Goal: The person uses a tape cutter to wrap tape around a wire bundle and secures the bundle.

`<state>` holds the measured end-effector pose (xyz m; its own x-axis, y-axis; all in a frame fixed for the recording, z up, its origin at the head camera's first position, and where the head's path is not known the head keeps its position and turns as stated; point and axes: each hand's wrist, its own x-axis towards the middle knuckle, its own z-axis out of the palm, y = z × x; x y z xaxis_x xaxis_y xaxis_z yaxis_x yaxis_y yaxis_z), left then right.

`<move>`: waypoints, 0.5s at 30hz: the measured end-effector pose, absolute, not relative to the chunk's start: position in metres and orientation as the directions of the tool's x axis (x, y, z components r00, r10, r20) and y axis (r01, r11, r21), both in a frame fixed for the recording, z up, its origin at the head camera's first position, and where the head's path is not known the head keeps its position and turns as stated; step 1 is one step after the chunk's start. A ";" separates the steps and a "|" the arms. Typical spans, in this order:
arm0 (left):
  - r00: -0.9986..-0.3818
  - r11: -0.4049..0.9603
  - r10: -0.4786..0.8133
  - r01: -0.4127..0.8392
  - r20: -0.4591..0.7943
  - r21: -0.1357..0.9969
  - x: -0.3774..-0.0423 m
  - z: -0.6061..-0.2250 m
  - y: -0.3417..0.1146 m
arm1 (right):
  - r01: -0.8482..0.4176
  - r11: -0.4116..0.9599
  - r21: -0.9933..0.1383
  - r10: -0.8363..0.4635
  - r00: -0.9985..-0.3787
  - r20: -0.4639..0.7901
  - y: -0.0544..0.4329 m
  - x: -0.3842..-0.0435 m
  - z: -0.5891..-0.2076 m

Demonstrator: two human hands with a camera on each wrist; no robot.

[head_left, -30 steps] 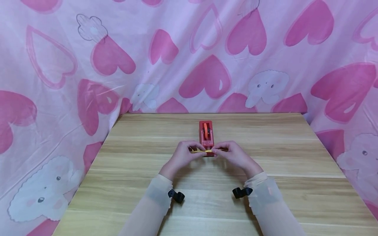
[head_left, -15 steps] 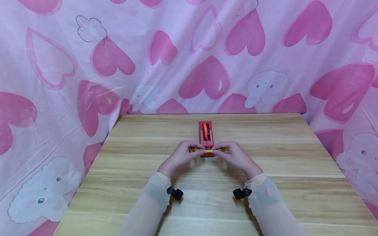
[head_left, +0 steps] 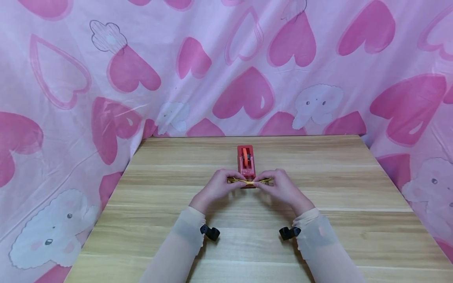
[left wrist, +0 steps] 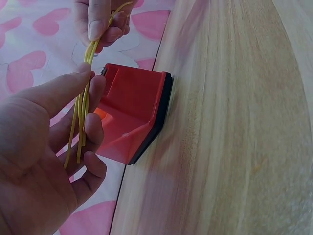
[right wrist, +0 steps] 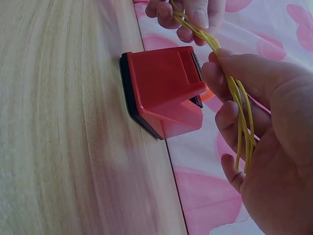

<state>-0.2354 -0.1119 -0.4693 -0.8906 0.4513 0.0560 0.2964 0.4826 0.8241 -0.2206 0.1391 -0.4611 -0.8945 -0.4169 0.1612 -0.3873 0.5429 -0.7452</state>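
Observation:
A bundle of thin yellow strands (head_left: 249, 182) is stretched between my two hands. My left hand (head_left: 220, 184) pinches its left part between thumb and fingers, and my right hand (head_left: 280, 185) does the same on the right. The fingertips nearly meet in the middle. In the left wrist view, loose lengths of the yellow strands (left wrist: 81, 117) hang down across the curled fingers; in the right wrist view the yellow strands (right wrist: 234, 93) fan out over the palm side. Just beyond the hands stands a red tape dispenser (head_left: 247, 171), its front partly overlapped by the strands.
The dispenser carries an orange roll (head_left: 245, 157) and has a toothed cutter (right wrist: 196, 65) at its front. A wood-grain table (head_left: 170, 165) lies beneath. Behind and beside it hangs a pink heart-print cloth (head_left: 244, 94). A black wrist camera (head_left: 210, 232) sits on each wrist.
The hands stay almost in place, still holding the yellow strands. The strands' loose ends have shifted slightly at both sides. The head view has drifted a little.

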 end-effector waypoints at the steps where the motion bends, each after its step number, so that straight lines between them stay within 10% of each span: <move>1: -0.891 0.484 0.451 0.301 0.060 0.822 -0.235 -0.468 -0.112 | -0.398 0.544 -0.739 -0.421 -0.891 0.171 0.139 -0.221 -0.461; 15: -0.879 0.524 0.460 0.382 0.125 0.761 -0.235 -0.467 -0.111 | -0.444 0.608 -0.658 -0.422 -0.883 0.206 0.139 -0.222 -0.460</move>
